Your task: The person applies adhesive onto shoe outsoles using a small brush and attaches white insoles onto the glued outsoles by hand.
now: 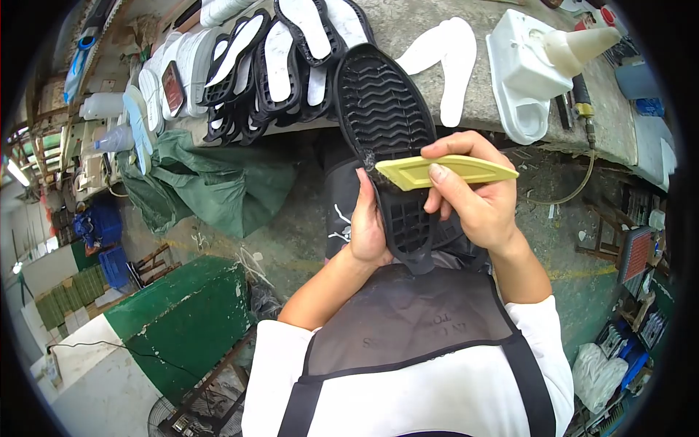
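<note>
In the middle of the head view a black rubber shoe sole (386,102) is held up, its zigzag-ribbed inner side towards me and its far end against the bench edge. My left hand (369,229) grips the sole's left side, thumb along the rim, the other fingers hidden behind it. Pinched between the fingers and thumb of my right hand (480,200) is a flat yellow plastic scraper (455,171). Its broad end lies over the sole's left rim near the middle, by a small whitish patch; I cannot tell whether it touches.
Several black soles with white inserts (280,65) are piled on the bench (611,135). White insole pieces (455,69) lie right of them, then a white container with a cone-shaped nozzle (535,65). A phone (172,89) rests at left, above green cloth (218,182).
</note>
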Available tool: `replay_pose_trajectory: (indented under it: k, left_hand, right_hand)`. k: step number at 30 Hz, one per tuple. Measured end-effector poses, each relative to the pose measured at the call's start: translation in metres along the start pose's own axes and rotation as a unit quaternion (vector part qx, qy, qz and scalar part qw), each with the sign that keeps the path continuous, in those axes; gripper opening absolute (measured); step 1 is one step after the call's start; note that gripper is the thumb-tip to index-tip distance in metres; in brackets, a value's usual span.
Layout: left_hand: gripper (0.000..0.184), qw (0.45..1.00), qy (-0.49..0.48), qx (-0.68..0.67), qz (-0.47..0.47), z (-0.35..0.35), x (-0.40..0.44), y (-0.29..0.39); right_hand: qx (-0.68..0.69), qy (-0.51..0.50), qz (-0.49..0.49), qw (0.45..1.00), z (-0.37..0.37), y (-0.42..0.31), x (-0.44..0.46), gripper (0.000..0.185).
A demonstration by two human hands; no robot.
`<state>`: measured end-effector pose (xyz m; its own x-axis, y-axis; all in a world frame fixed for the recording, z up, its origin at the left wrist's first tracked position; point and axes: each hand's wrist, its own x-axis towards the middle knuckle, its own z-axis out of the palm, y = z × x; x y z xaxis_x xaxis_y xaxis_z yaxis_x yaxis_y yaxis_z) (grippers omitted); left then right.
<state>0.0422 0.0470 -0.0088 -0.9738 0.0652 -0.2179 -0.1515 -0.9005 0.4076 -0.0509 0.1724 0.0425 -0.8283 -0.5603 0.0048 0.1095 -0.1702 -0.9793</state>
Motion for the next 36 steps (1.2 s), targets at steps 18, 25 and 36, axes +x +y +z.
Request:
replay_pose_trajectory:
  k: [18,25,36]
  left_hand:
    - [0.090,0.992,-0.019,-0.076,0.102,0.010,0.013,0.048]
    - [0.100,0.995,-0.043,-0.071,0.056,0.009,0.010,0.047]
    - [0.099,0.979,-0.148,-0.090,0.106,0.010,0.012,0.057]
  right_hand:
    - [-0.232,-0.224,-0.180,0.929,-0.004,-0.034,-0.009,0.025]
    - [-0.116,-0.265,-0.112,0.951,-0.027,-0.055,-0.011,0.022]
    - [-0.186,-0.179,-0.236,0.937,0.013,-0.019,-0.038,0.029]
